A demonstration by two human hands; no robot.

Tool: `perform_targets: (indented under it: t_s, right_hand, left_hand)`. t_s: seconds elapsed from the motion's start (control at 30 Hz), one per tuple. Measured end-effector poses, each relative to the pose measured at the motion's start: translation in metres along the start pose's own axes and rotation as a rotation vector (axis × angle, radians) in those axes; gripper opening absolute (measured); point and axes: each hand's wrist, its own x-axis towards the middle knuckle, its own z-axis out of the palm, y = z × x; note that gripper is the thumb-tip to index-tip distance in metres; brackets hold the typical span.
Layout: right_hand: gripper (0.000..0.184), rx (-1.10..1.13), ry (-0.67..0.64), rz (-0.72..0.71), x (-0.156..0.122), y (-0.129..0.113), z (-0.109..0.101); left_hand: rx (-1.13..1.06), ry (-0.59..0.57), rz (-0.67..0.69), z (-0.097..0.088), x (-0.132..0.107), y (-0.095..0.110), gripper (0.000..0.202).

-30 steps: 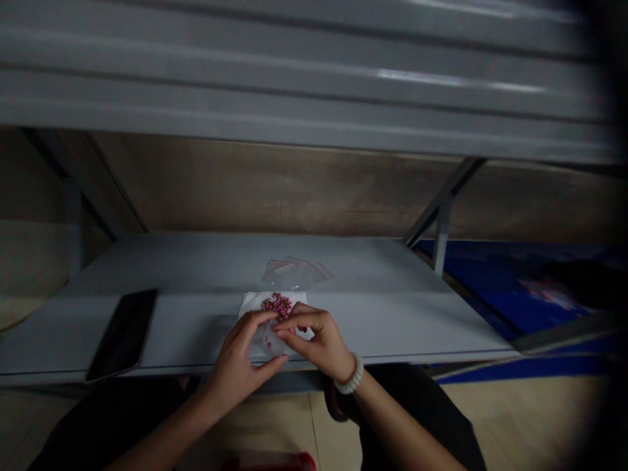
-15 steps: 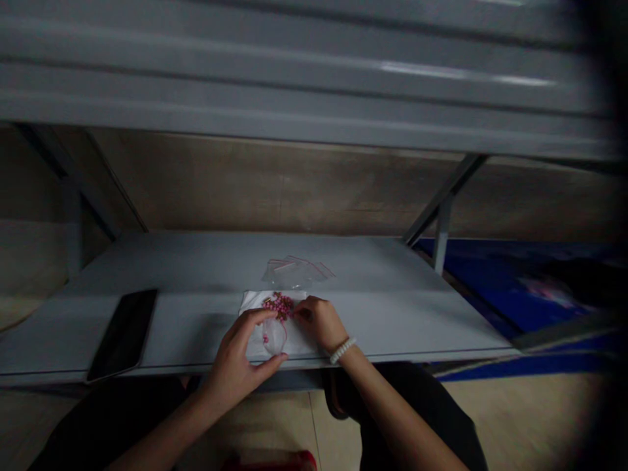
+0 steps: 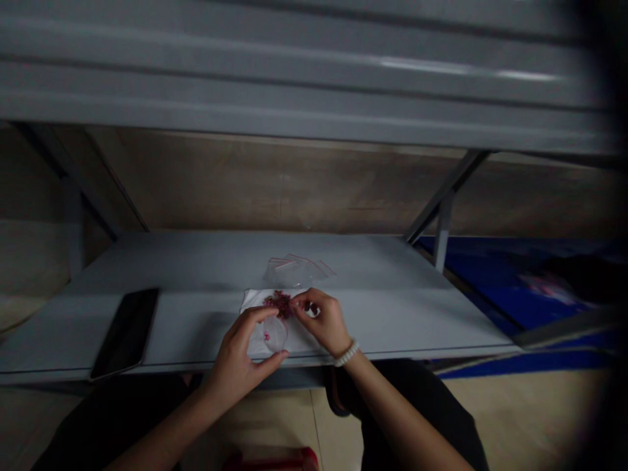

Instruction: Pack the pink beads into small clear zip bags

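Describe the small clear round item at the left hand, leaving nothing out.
The clear round item is pale and see-through, like thin plastic, with a roughly circular outline. Something pink shows at its left side; whether inside or under it, I cannot tell. It is over the white sheet near the table's front edge, just nearer than the pink heap. The left hand curves round it, finger and thumb seemingly steadying its rim.

Clear, smooth dish (image 3: 277, 335); papery sheet (image 3: 300, 341); filmy plastic bags (image 3: 295, 272); glossy, metallic overhead shelf (image 3: 294, 65).
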Motion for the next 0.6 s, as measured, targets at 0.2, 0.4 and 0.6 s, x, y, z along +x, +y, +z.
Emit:
perform_targets:
  t_s: [0.2,0.4,0.6]
  right_hand:
    - [0.006,0.303,-0.040,-0.296,-0.005,-0.047,-0.016]
    - [0.008,0.321,-0.076,-0.302,-0.006,-0.044,-0.013]
    - [0.009,0.019,-0.028,0.025,-0.002,-0.009,-0.007]
  left_hand:
    - [0.002,0.010,0.009,0.004,-0.002,0.000,0.054]
    - [0.015,0.032,0.031,0.004,-0.003,-0.001,0.053]
    - [0.009,0.053,0.036,0.001,-0.002,0.001,0.050]
